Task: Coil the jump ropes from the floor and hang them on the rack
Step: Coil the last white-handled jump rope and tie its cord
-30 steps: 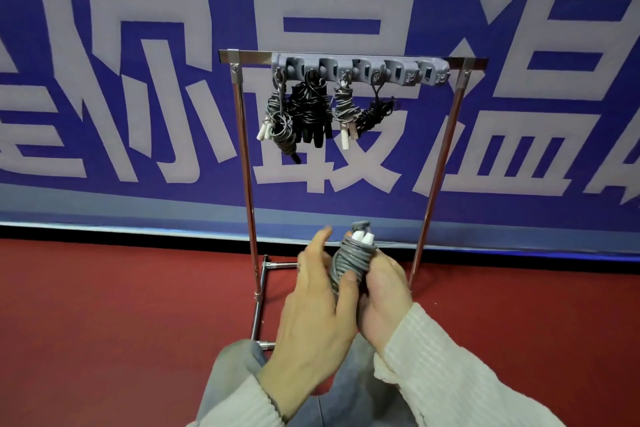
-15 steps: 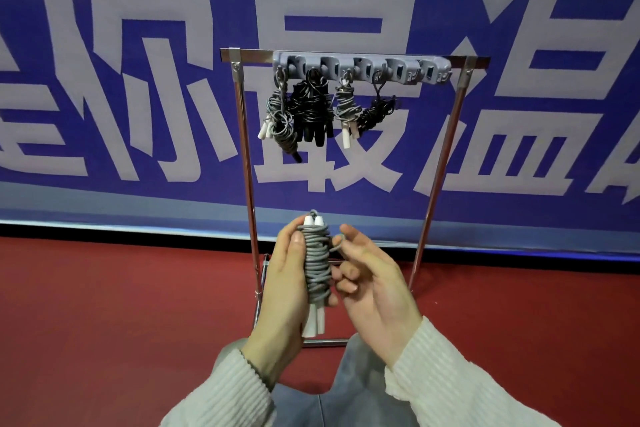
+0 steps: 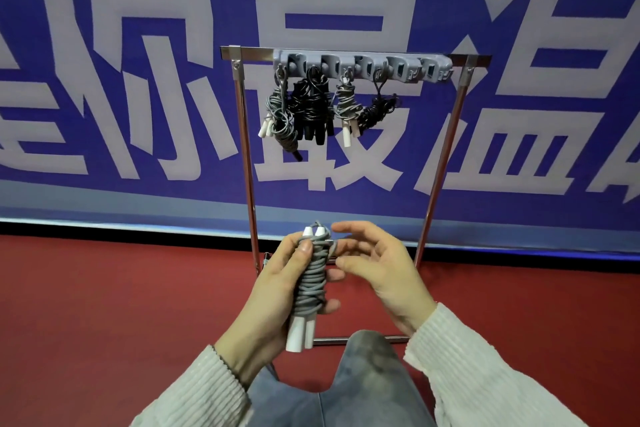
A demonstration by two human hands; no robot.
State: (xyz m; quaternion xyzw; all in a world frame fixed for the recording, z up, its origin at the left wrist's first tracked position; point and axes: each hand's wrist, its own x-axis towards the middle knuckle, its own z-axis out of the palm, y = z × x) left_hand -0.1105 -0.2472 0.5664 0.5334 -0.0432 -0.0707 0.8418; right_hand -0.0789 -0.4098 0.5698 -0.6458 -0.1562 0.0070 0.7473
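Item 1. Coiled grey jump rope with two white plastic handles (image 3: 310, 284): I hold it upright in my left hand (image 3: 273, 291), fingers curled round the bundle and thumb pressed on the upper turns. Held so, I judge, to keep the wraps from springing loose; the handles side by side serve as the core, their white ends showing above and below the coil. It is in the air in front of my knees, below the rack and well short of its hooks.

Item 2. My right hand (image 3: 377, 267): spread and relaxed just beside the bundle, gripping nothing. Whether the fingertips touch the top turns I cannot tell. Placed there, probably, to tuck the end or draw out a hanging loop.

Item 3. Chrome tube rack with a grey plastic hook strip on its top bar (image 3: 362, 64): it stands on the red floor (image 3: 104, 305) before a blue banner with large white characters (image 3: 138, 45).

Item 4. Four bundles already hung at the strip's left end: a grey coil with white handles (image 3: 277, 114), a black coil (image 3: 311, 111), a second grey one (image 3: 346, 107) and a small black one (image 3: 377, 111). The hooks to the right are free, so the next free one looks the natural place for Item 1.
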